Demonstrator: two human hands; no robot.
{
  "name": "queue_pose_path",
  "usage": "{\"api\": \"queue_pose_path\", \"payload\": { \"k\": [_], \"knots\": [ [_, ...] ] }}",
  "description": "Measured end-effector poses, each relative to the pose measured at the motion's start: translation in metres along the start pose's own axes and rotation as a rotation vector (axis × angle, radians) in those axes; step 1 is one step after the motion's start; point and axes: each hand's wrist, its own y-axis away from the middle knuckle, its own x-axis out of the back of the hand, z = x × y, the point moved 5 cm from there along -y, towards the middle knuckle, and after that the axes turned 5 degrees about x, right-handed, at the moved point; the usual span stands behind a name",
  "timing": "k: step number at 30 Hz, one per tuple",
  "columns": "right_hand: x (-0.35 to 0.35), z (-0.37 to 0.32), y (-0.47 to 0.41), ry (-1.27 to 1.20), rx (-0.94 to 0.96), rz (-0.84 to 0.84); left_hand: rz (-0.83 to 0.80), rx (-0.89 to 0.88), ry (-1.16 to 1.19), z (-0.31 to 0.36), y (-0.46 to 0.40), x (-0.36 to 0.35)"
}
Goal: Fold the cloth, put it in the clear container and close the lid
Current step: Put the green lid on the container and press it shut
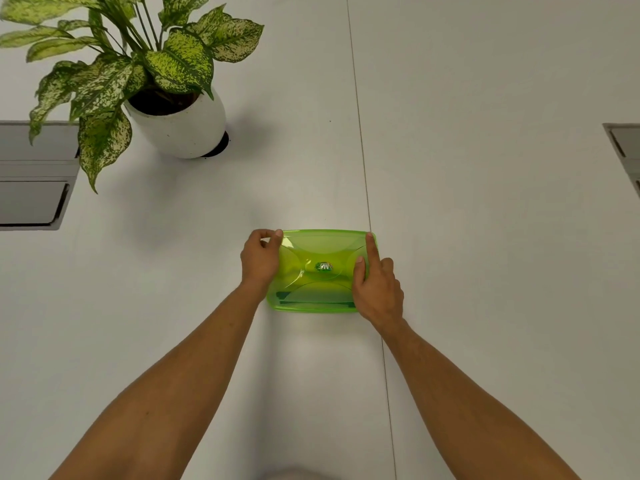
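Observation:
A translucent green lid (320,249) lies on top of the container (313,306) in the middle of the white table. A dark folded shape shows through the lid near its front edge; it may be the cloth (313,296). My left hand (260,257) grips the lid's left end, thumb on the far left corner. My right hand (375,285) rests on the right end, with the forefinger stretched along the right rim and the thumb pressing on top.
A potted plant (180,123) in a white pot stands at the back left. Grey recessed panels sit at the left edge (33,174) and at the right edge (625,147). A seam (363,161) runs down the table past the container.

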Motion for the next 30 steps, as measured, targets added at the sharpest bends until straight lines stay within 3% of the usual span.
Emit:
{"api": "queue_pose_path", "payload": {
  "k": [5, 12, 18, 24, 30],
  "knots": [
    [-0.001, 0.004, -0.002, -0.036, 0.0, 0.015, -0.026, 0.248, 0.233, -0.01, -0.015, -0.001],
    [-0.004, 0.004, 0.0, -0.024, -0.033, -0.012, 0.025, 0.281, 0.212, -0.008, -0.014, 0.001],
    [-0.001, 0.0, 0.002, 0.048, -0.009, -0.016, 0.039, -0.075, -0.163, 0.006, 0.005, 0.01],
    [0.015, -0.015, 0.008, 0.275, 0.178, 0.205, 0.036, -0.284, -0.503, 0.0, 0.042, 0.007],
    [0.026, -0.024, 0.029, 0.329, 0.335, 0.128, 0.081, -0.481, -0.759, -0.009, 0.086, 0.031]
  ]
}}
